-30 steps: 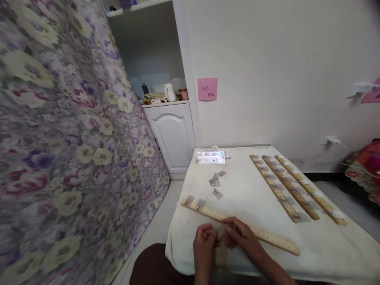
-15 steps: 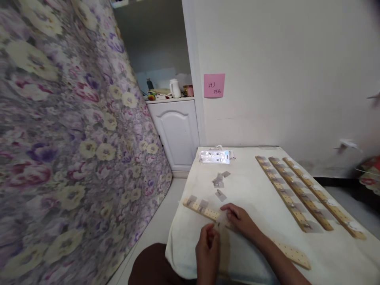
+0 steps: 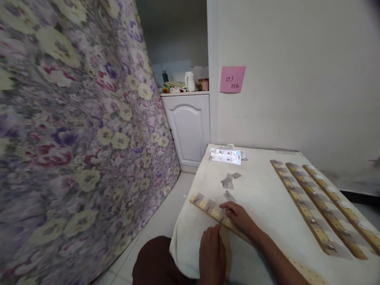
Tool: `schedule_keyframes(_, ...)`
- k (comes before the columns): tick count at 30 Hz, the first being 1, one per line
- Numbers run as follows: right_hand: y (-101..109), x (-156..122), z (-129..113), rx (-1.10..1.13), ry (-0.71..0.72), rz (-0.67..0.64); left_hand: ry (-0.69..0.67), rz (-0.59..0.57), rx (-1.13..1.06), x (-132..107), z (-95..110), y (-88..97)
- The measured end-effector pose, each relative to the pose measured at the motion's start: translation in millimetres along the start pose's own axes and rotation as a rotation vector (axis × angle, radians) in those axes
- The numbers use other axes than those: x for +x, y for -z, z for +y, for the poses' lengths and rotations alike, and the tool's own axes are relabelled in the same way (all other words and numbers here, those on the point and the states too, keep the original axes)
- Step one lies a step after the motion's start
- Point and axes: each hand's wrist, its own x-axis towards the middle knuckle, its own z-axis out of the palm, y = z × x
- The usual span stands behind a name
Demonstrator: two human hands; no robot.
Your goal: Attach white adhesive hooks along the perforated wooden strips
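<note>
A long pale wooden strip [image 3: 202, 204] with rows of holes lies slantwise near the table's front. Clear plastic squares with small metal parts [image 3: 210, 205] sit along its left portion. Over the strip's far side, my right hand [image 3: 240, 217] reaches in with its index finger bent toward the strip and the other fingers curled; what it pinches, if anything, is hidden. My left hand [image 3: 212, 251] is at the near edge, fingers pressed together and fingertips touching the strip by a metal part. Whether something small sits between them cannot be seen.
Loose clear squares [image 3: 228, 181] lie beyond the strip, one single square [image 3: 228, 196] closer. A clear blister pack [image 3: 225, 156] is at the back. Three fitted wooden strips [image 3: 314, 194] line the right side. Another holed strip [image 3: 305, 271] lies beneath my right forearm.
The view has turned slightly, shifting the table. My left hand has turned over, its curled fingers now flatter against the strip's near edge. My right hand stays over the strip, lower and closer to it.
</note>
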Motion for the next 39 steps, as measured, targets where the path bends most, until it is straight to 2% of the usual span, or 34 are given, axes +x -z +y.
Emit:
schedule_keyframes(6,-6,1,12,-0.055,-0.044,-0.007,-0.006,-0.024,0.045,-2,-1,-1.9)
schedule_keyframes(15,-4,1,8,-0.078,-0.064,-0.009,0.019,-0.138,0.205,0,5,-0.9)
schedule_keyframes(27,-4,1,12,-0.065,-0.074,-0.01,0.107,-0.201,0.306,5,13,-0.7)
schedule_keyframes(39,-4,1,11,-0.067,-0.086,0.003,0.081,-0.176,0.353,3,14,-0.3)
